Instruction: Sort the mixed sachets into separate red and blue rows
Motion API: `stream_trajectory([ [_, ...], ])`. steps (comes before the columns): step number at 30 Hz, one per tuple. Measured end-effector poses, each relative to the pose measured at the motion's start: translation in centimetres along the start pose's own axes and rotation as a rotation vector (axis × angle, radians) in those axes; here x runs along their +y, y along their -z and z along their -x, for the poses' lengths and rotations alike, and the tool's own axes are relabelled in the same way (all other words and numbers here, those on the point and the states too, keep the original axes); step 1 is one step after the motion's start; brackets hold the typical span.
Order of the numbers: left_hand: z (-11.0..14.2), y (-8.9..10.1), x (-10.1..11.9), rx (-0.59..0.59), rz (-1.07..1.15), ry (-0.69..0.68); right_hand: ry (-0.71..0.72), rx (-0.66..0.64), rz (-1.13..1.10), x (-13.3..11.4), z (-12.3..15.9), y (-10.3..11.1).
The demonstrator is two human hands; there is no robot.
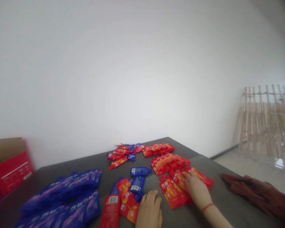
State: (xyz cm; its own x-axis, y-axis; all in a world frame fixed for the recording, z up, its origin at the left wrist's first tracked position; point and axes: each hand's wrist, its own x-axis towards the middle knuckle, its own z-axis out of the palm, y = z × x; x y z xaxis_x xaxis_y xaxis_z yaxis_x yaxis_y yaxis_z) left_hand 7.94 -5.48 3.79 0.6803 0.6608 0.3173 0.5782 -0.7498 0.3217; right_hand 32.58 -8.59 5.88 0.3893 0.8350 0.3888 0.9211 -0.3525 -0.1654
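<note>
My left hand [150, 209] lies palm down at the table's front, its fingers outstretched and close together, beside a loose heap of red and blue sachets. In that heap are a red sachet with its barcode side up [110, 209] and a blue sachet [137, 185]. My right hand [196, 187], with a red cord at the wrist, is on a pile of overlapping red sachets [172, 191] printed with orange fruit. Its fingers are curled over a red sachet [180, 178] at the top; the thumb is mostly hidden.
Rows of blue sachets [73, 205] cover the left front. Further red rows [168, 162] and a mixed red-and-blue heap [123, 154] lie toward the back. Red boxes [13, 172] stand at far left. Dark red cloth [258, 196] is at right, a wooden rack [263, 123] beyond.
</note>
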Motion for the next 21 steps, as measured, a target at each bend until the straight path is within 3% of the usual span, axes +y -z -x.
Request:
stream_trajectory([
  [4,-0.1,0.1,0.0,-0.017,-0.023,0.008,0.006,0.059,0.177,-1.0,0.9,0.4],
  [7,0.2,0.0,0.0,-0.023,-0.031,0.023,0.152,0.147,0.187,-1.8,1.5,-0.1],
  [11,0.5,0.8,-0.2,0.020,-0.080,0.078,0.340,0.105,0.119,-2.0,1.8,-2.6],
  [16,0.7,6.2,-1.2,0.020,-0.324,0.310,0.395,0.085,0.136,-0.7,1.7,-4.6],
  [19,1.7,9.6,-2.1,-0.058,-0.485,0.493,0.428,0.099,0.111,-1.4,1.9,-3.7],
  [21,2.7,10.5,-2.4,-0.113,-0.541,0.564,0.484,0.101,0.033,-3.0,2.4,-2.6],
])
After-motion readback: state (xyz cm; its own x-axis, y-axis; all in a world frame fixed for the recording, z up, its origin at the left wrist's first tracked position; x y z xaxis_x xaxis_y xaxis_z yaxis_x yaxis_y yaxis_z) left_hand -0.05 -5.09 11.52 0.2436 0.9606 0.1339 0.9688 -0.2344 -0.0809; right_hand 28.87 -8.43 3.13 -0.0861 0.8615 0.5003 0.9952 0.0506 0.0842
